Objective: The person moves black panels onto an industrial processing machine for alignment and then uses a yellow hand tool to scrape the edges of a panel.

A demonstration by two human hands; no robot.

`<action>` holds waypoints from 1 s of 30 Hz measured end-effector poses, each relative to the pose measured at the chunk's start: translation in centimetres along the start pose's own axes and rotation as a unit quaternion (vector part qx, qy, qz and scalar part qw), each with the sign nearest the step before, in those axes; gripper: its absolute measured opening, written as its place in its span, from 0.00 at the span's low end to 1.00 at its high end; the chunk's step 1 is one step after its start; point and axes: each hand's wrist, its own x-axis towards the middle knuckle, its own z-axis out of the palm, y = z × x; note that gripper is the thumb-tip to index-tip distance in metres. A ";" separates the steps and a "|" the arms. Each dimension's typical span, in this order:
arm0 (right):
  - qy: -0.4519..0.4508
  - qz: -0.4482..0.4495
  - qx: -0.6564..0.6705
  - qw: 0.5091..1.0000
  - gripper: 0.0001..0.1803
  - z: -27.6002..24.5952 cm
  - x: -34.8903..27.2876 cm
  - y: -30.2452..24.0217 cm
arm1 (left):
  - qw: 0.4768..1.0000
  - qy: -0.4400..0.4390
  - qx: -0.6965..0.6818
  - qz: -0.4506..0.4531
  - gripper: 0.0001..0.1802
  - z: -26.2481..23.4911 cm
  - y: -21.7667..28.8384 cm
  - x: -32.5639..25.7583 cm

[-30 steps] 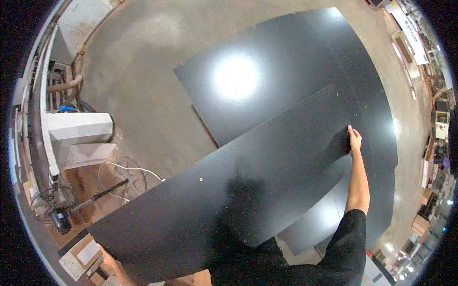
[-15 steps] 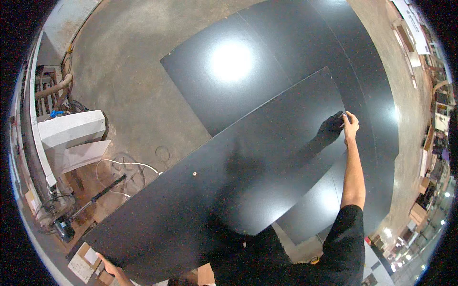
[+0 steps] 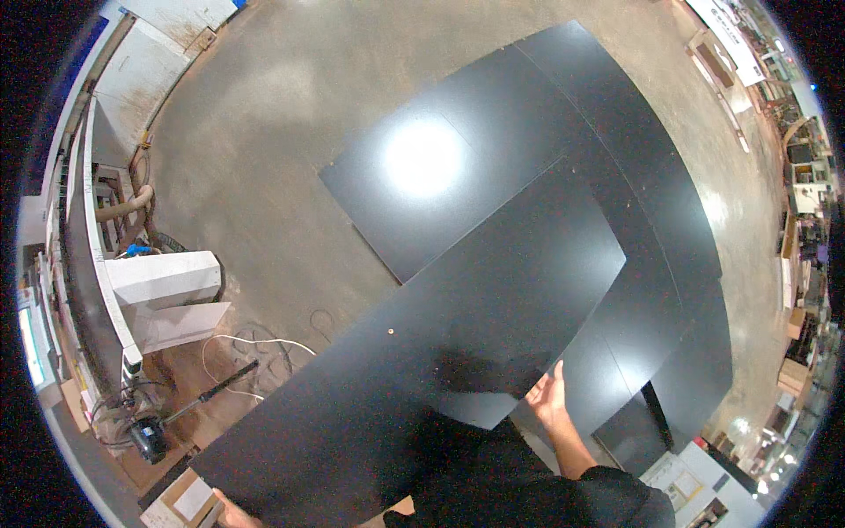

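A long, dark, glossy panel (image 3: pixel 493 282) slants across the middle of the view, from the near left up to the far right. My right hand (image 3: pixel 547 400) grips its near long edge, bare fingers and thumb closed at the rim. At the panel's near-left end, my left hand (image 3: pixel 233 510) holds the edge, partly cut off by the frame's bottom. A small round pale spot (image 3: pixel 391 332) shows on the panel's face. Beneath and beyond it lie several more dark panels (image 3: pixel 493 114), with a bright lamp glare on them.
Cardboard boxes (image 3: pixel 180 502) sit beside my left hand. To the left are a black tool on a rod (image 3: pixel 150 440), a white cable (image 3: pixel 264 341) and a white angular machine housing (image 3: pixel 167 275). Another white unit (image 3: pixel 704 484) stands near right. Shelves with goods line the far right.
My right hand has slid from the panel's far-right end back along its near edge, closer to my body. The whole view has shifted, and the left hand stays at the near-left end.
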 end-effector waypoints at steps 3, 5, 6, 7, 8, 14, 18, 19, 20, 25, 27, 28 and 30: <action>0.198 -0.085 0.015 0.976 0.45 7.5 -0.5 4.0 | 1.000 -0.002 -0.013 0.011 0.43 -0.5 1.7 -1.8; 0.255 -0.153 0.022 0.955 0.46 10.7 -0.4 4.2 | 1.000 -0.007 -0.021 0.017 0.42 -0.2 2.8 -3.0; 0.254 -0.189 0.019 0.948 0.45 11.1 -0.1 3.9 | 0.999 -0.007 -0.026 0.020 0.42 -0.2 3.4 -3.8; 0.254 -0.222 0.017 0.941 0.44 11.5 0.6 4.0 | 0.999 -0.006 -0.028 0.025 0.42 -0.1 4.0 -4.5; 0.277 -0.226 0.029 0.933 0.41 17.2 -1.2 3.4 | 0.999 0.000 -0.031 0.025 0.42 -0.6 4.0 -5.2; 0.216 -0.267 -0.018 0.939 0.41 16.7 3.4 -2.5 | 0.997 -0.020 -0.065 0.034 0.40 2.7 4.8 -10.6; 0.171 -0.284 -0.045 0.942 0.42 19.8 9.7 -11.1 | 0.992 -0.065 -0.098 0.036 0.39 9.8 2.7 -12.0; 0.164 -0.288 -0.050 0.942 0.42 21.1 11.6 -13.3 | 0.988 -0.084 -0.128 0.020 0.39 12.2 2.6 -12.8; 0.186 -0.297 -0.065 0.934 0.42 22.4 13.3 -15.4 | 0.984 -0.095 -0.148 0.014 0.39 14.7 3.7 -14.7; 0.249 -0.350 -0.100 0.897 0.41 25.4 22.2 -24.7 | 0.966 -0.162 -0.195 -0.055 0.40 25.6 7.7 -20.6; 0.270 -0.345 -0.097 0.894 0.39 26.9 24.3 -25.4 | 0.974 -0.146 -0.159 -0.064 0.40 27.3 8.4 -21.0; 0.249 -0.336 -0.101 0.903 0.39 27.3 25.2 -25.5 | 0.977 -0.135 -0.151 -0.067 0.40 28.0 8.5 -20.6; 0.234 -0.309 -0.149 0.910 0.38 25.8 26.5 -26.9 | 0.968 -0.164 -0.176 -0.068 0.41 29.7 9.3 -21.0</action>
